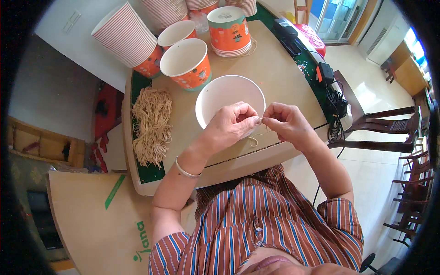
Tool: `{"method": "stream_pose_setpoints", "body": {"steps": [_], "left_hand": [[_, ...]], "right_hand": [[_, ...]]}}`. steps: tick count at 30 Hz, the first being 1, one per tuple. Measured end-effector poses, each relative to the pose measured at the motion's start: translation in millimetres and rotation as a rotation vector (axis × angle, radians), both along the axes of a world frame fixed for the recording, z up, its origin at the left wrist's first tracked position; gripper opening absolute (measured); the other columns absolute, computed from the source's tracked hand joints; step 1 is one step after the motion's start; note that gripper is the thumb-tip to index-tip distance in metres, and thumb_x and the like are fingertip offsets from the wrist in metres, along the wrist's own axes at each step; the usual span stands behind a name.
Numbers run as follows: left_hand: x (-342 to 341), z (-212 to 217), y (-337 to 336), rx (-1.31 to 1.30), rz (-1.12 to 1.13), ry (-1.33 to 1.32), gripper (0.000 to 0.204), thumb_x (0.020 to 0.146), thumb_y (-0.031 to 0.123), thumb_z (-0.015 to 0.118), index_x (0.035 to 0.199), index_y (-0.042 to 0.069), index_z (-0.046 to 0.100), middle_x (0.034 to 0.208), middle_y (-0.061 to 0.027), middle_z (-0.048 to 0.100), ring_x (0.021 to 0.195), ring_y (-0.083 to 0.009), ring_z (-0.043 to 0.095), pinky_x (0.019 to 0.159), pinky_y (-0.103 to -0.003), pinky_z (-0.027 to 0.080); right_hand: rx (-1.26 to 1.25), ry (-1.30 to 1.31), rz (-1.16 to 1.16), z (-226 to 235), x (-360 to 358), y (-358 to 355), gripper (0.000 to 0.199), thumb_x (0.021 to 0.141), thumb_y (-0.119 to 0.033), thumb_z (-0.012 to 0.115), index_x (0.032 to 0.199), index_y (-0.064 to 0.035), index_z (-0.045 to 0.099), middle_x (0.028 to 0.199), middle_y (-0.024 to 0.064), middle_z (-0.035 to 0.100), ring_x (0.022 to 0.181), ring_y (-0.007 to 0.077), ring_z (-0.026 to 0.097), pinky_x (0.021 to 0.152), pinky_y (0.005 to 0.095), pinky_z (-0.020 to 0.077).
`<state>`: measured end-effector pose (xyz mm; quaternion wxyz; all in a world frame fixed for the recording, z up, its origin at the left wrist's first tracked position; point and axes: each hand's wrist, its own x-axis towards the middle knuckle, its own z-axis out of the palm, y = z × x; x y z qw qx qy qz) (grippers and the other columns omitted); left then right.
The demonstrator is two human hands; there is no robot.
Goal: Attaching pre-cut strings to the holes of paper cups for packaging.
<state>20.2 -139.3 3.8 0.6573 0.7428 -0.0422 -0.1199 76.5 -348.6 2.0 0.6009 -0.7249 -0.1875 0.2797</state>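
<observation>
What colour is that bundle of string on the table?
The string bundle is cream, clearest in the head view.

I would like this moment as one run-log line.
left grip: pinching string | right grip: pinching string | white-lined cup: mouth up | string bundle: left of cup

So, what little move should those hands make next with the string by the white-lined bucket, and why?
Perhaps ease apart gently to take up slack: the left hand and right hand pinch close together by the near rim of the white-lined bucket, and a loose curl of pale string shows just below. Any knot is too small to tell.
</observation>
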Motion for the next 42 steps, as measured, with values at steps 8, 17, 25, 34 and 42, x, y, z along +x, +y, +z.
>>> {"method": "stream_pose_setpoints", "body": {"steps": [8,17,25,34,42], "left_hand": [[3.1,0.7,0.8,-0.059,-0.021,0.007,0.011,0.096,0.008,0.066,0.103,0.001,0.063,0.093,0.0019,0.063,0.083,-0.004,0.058,0.075,-0.021,0.052],[-1.6,-0.2,-10.5,0.139,0.052,-0.086,0.014,0.092,0.01,0.072,0.099,0.0,0.065,0.085,0.0016,0.064,0.077,-0.0031,0.057,0.066,-0.021,0.05],[-3.4,-4.7,-15.2,0.249,0.095,-0.176,0.012,0.094,0.012,0.07,0.096,0.002,0.066,0.08,0.003,0.063,0.072,-0.0014,0.055,0.06,-0.019,0.047],[-1.4,-4.5,-9.0,0.192,0.071,-0.169,0.011,0.094,0.01,0.069,0.095,0.0,0.066,0.083,0.0025,0.064,0.075,-0.0025,0.056,0.064,-0.02,0.049],[-1.9,5.6,-10.8,0.168,0.083,-0.082,0.011,0.09,0.007,0.068,0.094,-0.004,0.067,0.079,-0.0034,0.066,0.075,-0.0075,0.059,0.068,-0.027,0.052]], "right_hand": [[0.026,0.062,-0.011,-1.7,-1.3,-0.1,0.007,0.093,-0.01,0.067,0.094,-0.0036,0.065,0.068,-0.0056,0.053,0.052,0.0006,0.045,0.043,0.0177,0.0341],[0.008,0.043,-0.024,2.5,-3.1,0.7,0.007,0.094,-0.01,0.066,0.095,-0.0035,0.065,0.069,-0.0055,0.053,0.052,0.0008,0.044,0.043,0.0181,0.0332],[0.102,-0.125,-0.048,-2.1,-9.0,4.5,0.007,0.094,-0.009,0.066,0.091,-0.0026,0.063,0.069,-0.0056,0.053,0.054,0.0004,0.045,0.045,0.018,0.0349],[-0.085,-0.349,-0.081,-14.1,-12.2,-1.1,0.008,0.086,-0.006,0.069,0.088,-0.0006,0.063,0.066,0.0012,0.055,0.062,0.0045,0.049,0.056,0.025,0.0432],[-0.138,-0.388,-0.05,-10.2,-11.2,-3.7,0.008,0.086,-0.007,0.068,0.09,-0.0007,0.064,0.062,0.0008,0.05,0.058,0.006,0.046,0.053,0.0264,0.0396]]}}
